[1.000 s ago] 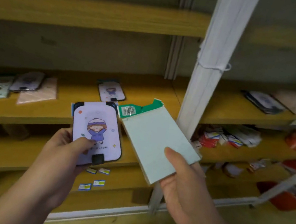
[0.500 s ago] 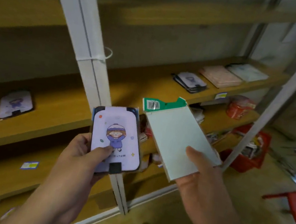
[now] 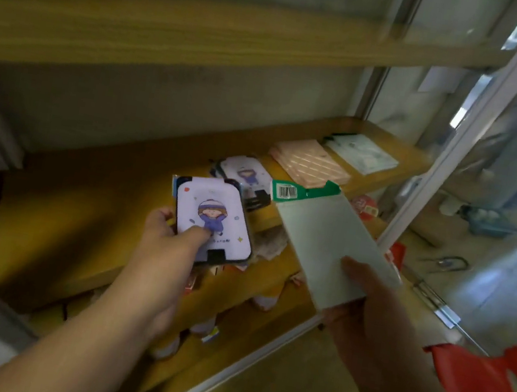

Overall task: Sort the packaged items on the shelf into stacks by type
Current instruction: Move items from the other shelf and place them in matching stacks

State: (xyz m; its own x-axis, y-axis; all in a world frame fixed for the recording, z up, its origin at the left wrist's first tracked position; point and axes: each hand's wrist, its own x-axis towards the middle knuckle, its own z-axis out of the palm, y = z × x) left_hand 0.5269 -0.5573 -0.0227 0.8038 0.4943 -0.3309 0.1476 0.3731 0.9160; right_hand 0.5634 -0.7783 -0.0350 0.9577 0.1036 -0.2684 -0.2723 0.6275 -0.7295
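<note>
My left hand [image 3: 164, 248] grips a lilac cartoon-girl package [image 3: 212, 219], thumb on its front, held just before the middle wooden shelf [image 3: 80, 201]. My right hand [image 3: 365, 301] holds a pale green flat package [image 3: 324, 243] with a green barcoded header, tilted up to the left. On the shelf behind lie a stack of matching lilac cartoon packages [image 3: 247, 173], a pink quilted-pattern stack [image 3: 309, 166] and a white-green stack [image 3: 362, 153] at the far right end.
A white metal upright [image 3: 453, 152] bounds the shelf on the right. Lower shelves hold jumbled small packets [image 3: 270, 241]. A red plastic chair [image 3: 491, 385] stands on the floor at lower right, and a blue tray [image 3: 487, 220] lies further off.
My view has swung right along the shelf, bringing the three stacks closer. Both hands still hold their packages, and the left one has moved toward the lilac stack.
</note>
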